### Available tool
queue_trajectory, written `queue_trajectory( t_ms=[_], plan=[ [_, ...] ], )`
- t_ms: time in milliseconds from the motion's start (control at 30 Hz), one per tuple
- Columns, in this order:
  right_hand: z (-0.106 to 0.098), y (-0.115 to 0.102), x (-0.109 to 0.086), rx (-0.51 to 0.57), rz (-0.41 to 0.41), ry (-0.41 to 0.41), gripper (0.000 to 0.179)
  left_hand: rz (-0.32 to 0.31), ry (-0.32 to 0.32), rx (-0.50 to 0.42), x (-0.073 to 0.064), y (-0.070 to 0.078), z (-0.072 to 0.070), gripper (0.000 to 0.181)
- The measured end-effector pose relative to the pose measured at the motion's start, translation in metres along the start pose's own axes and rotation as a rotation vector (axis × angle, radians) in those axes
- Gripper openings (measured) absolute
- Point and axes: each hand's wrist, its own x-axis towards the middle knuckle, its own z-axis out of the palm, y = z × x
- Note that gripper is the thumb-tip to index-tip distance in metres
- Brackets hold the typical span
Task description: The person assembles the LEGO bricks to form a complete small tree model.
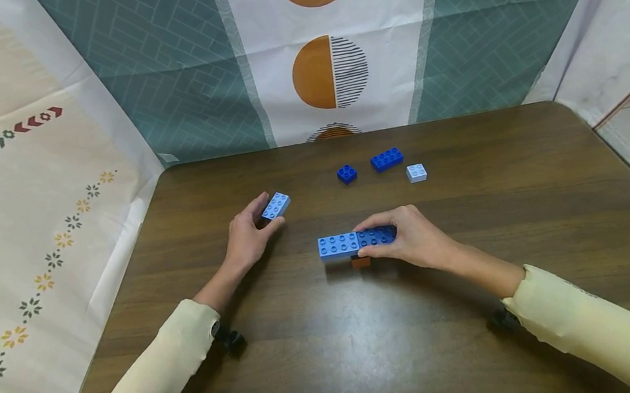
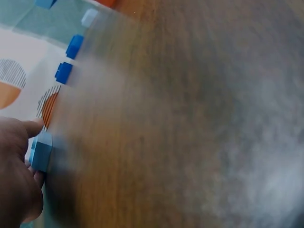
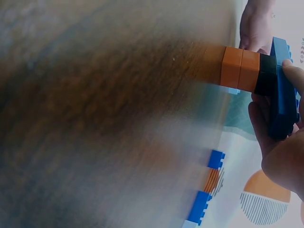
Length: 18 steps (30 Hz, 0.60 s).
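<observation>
Lt-blue brick pinched in L hand
R hand grips dk-blue brick atop stack (orange at base), mid-blue one abutting.

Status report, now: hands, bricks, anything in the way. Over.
Left hand pinching light-blue brick. Right hand gripping dark-blue brick atop orange-and-black stack. Three loose bricks farther back, none between left hand's brick and stack.

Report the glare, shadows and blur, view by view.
Head: pale glare on the near middle of the table, soft shadow beside the left hand; left wrist: tabletop hazy and smeared, bright sheen toward the lower right; right wrist: tabletop blurred, orange bricks sharper-edged.
</observation>
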Motion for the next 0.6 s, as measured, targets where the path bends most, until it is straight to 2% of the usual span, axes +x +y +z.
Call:
queue_trajectory(
  t_ms=[367,600],
  plan=[
    [-0.0003,-0.0014,-0.0014,0.002,0.003,0.004,0.037,0.003,-0.006,0.109,0.0017,-0.0011,-0.0002,0.058],
    [-0.0002,-0.0009,-0.0014,0.006,0.007,0.005,0.036,0.013,-0.035,0.115,-0.0006,0.0021,-0.0030,0.054]
  ],
)
